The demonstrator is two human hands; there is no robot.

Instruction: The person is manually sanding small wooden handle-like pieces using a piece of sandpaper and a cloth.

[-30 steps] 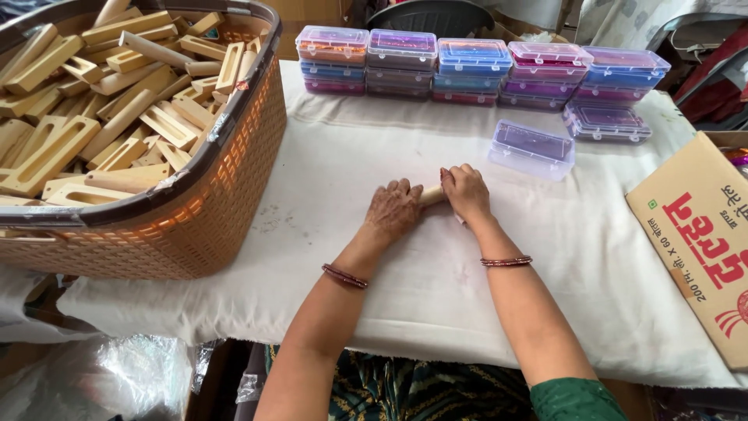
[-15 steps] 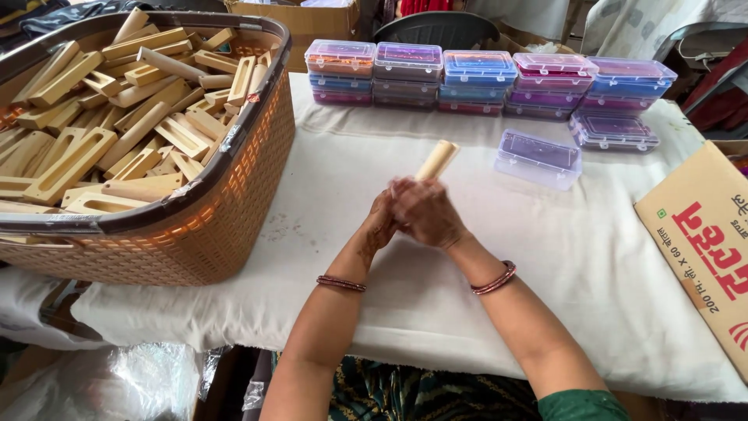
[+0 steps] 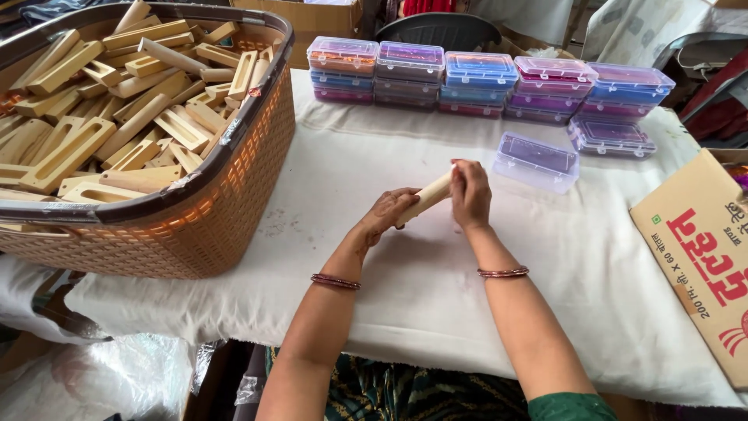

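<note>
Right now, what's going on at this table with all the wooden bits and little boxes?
A person is holding one pale wooden piece between both hands above a table draped in white cloth: the left hand grips its lower end and the right hand its upper end. To the left sits a big brown woven basket heaped with similar wooden pieces. Along the far edge are stacks of small clear plastic boxes, and one single box lies close to the hands. A cardboard carton lies at the right.

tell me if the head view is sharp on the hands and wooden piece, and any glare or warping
Head view: left hand, right hand and wooden piece are sharp; soft even light, faint shadows on the white cloth; slight sheen on the clear plastic boxes; basket bulges from wide-angle distortion.
</note>
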